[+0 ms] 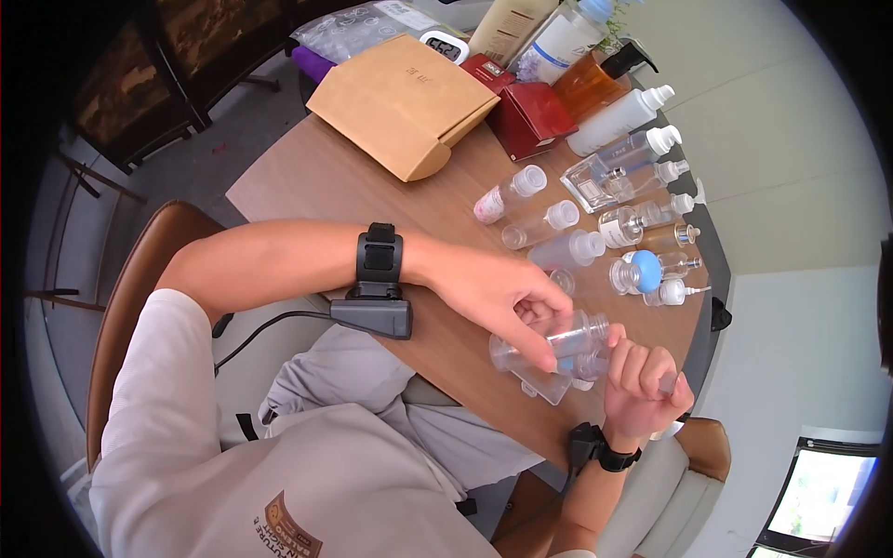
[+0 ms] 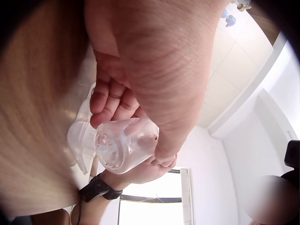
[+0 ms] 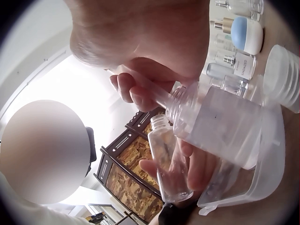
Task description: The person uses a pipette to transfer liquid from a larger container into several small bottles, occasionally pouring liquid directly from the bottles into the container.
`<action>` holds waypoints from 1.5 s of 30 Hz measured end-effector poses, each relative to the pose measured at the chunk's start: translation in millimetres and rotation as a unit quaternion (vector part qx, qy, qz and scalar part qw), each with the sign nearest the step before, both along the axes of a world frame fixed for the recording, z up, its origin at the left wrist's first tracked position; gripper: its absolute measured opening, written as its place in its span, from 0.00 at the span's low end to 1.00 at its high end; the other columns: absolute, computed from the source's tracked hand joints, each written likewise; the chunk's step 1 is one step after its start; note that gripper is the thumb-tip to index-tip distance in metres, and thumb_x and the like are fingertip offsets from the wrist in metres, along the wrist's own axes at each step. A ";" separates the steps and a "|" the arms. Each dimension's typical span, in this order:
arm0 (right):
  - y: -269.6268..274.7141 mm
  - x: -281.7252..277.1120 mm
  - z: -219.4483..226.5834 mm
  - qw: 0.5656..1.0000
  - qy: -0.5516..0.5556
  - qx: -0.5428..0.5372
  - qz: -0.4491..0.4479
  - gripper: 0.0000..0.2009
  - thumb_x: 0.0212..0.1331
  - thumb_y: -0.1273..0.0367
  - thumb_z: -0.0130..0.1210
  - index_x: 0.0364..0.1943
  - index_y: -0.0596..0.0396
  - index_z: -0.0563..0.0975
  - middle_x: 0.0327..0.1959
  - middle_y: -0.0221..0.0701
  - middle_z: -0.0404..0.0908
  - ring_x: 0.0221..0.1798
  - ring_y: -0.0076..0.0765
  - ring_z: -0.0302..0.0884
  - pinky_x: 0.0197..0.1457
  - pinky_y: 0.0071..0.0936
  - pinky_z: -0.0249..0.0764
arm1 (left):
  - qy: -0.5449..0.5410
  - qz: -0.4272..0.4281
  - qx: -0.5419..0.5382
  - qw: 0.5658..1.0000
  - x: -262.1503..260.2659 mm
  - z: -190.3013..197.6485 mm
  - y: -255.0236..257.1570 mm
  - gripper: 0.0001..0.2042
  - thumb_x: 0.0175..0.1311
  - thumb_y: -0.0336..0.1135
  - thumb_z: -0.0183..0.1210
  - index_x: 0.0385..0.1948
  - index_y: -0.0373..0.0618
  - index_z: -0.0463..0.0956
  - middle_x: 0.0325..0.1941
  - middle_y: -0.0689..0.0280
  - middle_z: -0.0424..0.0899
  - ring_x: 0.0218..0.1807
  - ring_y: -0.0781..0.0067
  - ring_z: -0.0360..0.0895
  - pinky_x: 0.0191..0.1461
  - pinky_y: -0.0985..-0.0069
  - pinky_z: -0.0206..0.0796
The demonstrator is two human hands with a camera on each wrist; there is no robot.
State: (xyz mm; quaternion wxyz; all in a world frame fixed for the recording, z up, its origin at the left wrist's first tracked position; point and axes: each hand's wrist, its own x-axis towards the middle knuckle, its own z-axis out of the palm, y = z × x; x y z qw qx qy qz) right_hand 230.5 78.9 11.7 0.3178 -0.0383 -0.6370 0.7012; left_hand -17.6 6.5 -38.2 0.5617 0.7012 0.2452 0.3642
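Note:
My left hand (image 1: 507, 298) holds a clear, empty-looking bottle (image 1: 521, 352) tilted over the table's near edge. The bottle's open threaded neck (image 3: 160, 123) shows in the right wrist view, and its base (image 2: 110, 152) faces the left wrist camera. Beside it my right hand (image 1: 642, 381) has curled fingers pinching a thin, clear tapered tube (image 3: 152, 87), much of it hidden by the fingers. In the right wrist view the tube overlaps the open neck of a second clear bottle (image 3: 229, 126). A clear plastic tray (image 3: 276, 159) lies under that bottle.
Several small bottles, among them a pink-patterned bottle (image 1: 493, 205), stand toward the far right. A blue-topped round container (image 1: 646, 271) is among them. Further back are a cardboard box (image 1: 400, 102), a red box (image 1: 532, 119) and an amber pump bottle (image 1: 591, 86).

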 end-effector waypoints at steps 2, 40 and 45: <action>1.3 -0.4 -0.6 1.000 0.002 0.002 0.007 0.20 0.66 0.52 0.34 0.18 0.44 0.58 0.13 0.22 0.58 0.19 0.27 0.53 0.54 0.40 0.54 | -0.004 -0.007 -0.008 1.000 -0.6 3.3 -1.2 0.15 0.65 0.43 0.65 0.40 0.40 0.76 0.24 0.72 0.77 0.27 0.83 0.69 0.33 0.80 0.62; 0.8 4.8 -3.7 0.999 -0.033 -0.009 -0.005 0.23 0.65 0.47 0.34 0.18 0.45 0.60 0.13 0.23 0.60 0.18 0.27 0.55 0.57 0.40 0.53 | 0.013 0.000 0.013 1.000 -0.8 1.6 0.5 0.14 0.64 0.41 0.66 0.39 0.40 0.75 0.22 0.71 0.78 0.25 0.82 0.70 0.31 0.79 0.63; 2.3 1.7 -2.7 0.999 -0.019 -0.030 0.013 0.24 0.65 0.47 0.36 0.16 0.44 0.58 0.13 0.21 0.58 0.19 0.26 0.52 0.55 0.35 0.53 | 0.018 0.003 0.017 1.000 -1.1 1.4 0.6 0.14 0.63 0.42 0.66 0.39 0.40 0.76 0.22 0.71 0.78 0.25 0.83 0.69 0.31 0.79 0.62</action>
